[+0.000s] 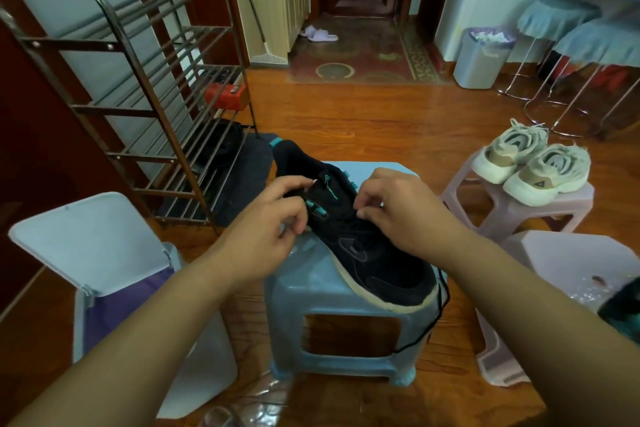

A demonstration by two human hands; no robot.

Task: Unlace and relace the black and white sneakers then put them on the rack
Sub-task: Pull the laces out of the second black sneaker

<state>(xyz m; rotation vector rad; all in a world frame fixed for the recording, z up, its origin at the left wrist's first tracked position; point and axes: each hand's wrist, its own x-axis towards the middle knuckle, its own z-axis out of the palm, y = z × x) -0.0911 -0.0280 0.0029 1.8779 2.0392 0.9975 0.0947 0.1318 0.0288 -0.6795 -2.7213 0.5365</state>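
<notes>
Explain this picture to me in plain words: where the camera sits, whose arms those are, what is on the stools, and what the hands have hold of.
There is no machine here. A person wears one wide-angle camera on the head, looking forward and down, so the two bare arms reaching in from the bottom are that person's own.

The left hand and right hand work at the lacing area of a black sneaker with teal eyelets, lying on a blue plastic stool. Both have curled, pinching fingers, apparently on the black lace, whose loose end hangs over the stool's edge; the exact grip is hard to see.

A pair of cream sneakers sits on a pink stool to the right. The metal shoe rack stands to the left.
</notes>
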